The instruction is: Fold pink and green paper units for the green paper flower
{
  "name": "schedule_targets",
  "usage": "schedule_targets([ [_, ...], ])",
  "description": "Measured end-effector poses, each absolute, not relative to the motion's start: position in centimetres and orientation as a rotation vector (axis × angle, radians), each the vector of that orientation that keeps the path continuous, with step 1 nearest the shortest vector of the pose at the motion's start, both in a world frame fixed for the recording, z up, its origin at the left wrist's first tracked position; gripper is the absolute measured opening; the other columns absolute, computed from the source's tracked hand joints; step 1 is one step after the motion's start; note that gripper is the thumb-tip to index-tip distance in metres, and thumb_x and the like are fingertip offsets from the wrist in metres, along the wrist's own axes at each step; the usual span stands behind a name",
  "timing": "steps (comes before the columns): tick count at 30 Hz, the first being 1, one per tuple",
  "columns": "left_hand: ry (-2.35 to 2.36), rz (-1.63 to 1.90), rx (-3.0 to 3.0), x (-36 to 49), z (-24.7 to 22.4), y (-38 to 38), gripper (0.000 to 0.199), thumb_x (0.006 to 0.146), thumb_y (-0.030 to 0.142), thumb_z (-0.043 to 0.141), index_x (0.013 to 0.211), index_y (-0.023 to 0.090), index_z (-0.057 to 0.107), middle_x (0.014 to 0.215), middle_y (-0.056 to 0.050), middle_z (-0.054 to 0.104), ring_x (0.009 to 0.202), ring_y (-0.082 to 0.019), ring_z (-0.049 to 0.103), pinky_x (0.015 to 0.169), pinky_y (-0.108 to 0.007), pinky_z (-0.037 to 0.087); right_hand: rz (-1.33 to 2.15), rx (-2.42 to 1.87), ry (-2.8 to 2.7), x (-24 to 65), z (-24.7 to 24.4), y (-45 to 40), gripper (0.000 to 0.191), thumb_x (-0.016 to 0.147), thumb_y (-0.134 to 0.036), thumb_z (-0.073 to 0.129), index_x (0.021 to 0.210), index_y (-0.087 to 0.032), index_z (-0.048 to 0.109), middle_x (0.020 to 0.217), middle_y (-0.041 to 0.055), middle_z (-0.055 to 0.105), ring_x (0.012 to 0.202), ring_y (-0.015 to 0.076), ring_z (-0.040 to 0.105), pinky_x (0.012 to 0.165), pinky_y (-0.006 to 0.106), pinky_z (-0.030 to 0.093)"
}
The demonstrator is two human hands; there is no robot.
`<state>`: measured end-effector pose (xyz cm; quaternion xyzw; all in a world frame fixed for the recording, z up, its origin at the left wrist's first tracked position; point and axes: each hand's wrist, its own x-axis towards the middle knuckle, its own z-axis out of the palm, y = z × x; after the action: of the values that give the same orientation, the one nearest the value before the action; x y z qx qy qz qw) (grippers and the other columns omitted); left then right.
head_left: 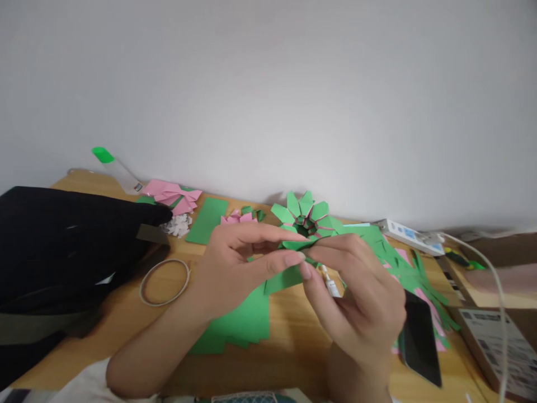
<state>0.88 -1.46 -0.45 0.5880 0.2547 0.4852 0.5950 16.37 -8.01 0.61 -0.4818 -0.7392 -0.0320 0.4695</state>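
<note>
A small folded piece of green paper [297,244] is pinched between my two hands above the desk. My left hand [247,263] grips its left side between thumb and fingers. From the right, my right hand [356,280] pinches the other end, with its thumb close to the left thumb. Fingers cover much of the piece. Behind it stands a ring of folded green and pink paper petals [306,210]. Below my hands lie flat green paper sheets [247,319]. A small white glue bottle [330,284] shows just beside my right hand.
On the left are a black cloth bag [71,252] and a tape roll [145,285]. Pink folded pieces [172,194] lie farther back. Green and pink scraps [403,268], a phone [420,338] and a power strip [411,236] with a white cable are at right.
</note>
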Motion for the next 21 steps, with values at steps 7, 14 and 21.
schedule_targets([
  [7, 0.590, 1.136, 1.313, 1.2, -0.3, -1.7, 0.019, 0.074, 0.014, 0.078, 0.082, 0.030, 0.081, 0.072, 0.002, 0.078, 0.064, -0.015, 0.071, 0.062, -0.024, 0.061, -0.083, -1.173, -1.788, 16.3, 0.4, -8.0, 0.017, 0.082, -0.006, 0.064, 0.092, -0.019, 0.062, 0.080, 0.0035, 0.065, 0.073, 0.0169, 0.058, 0.065, 0.034, 0.045],
  [14, 0.609, 1.139, 1.324, 1.3, 0.5, -1.7, 0.022, 0.074, 0.009, 0.074, 0.079, 0.029, 0.082, 0.070, 0.003, 0.078, 0.062, -0.014, 0.072, 0.060, -0.022, 0.060, -0.081, -1.163, -1.759, 16.2, 0.4, -8.0, 0.016, 0.081, -0.005, 0.065, 0.090, -0.018, 0.062, 0.079, 0.0039, 0.064, 0.073, 0.0167, 0.058, 0.065, 0.034, 0.045],
  [21, 0.600, 1.119, 1.226, 1.4, 0.6, -2.0, 0.028, 0.073, 0.002, 0.074, 0.077, 0.029, 0.081, 0.077, 0.005, 0.079, 0.070, -0.014, 0.076, 0.069, -0.018, 0.063, -0.105, -1.146, -1.764, 16.2, 0.5, -7.9, 0.016, 0.080, -0.005, 0.066, 0.088, -0.018, 0.062, 0.077, 0.0042, 0.065, 0.071, 0.0172, 0.057, 0.064, 0.034, 0.046],
])
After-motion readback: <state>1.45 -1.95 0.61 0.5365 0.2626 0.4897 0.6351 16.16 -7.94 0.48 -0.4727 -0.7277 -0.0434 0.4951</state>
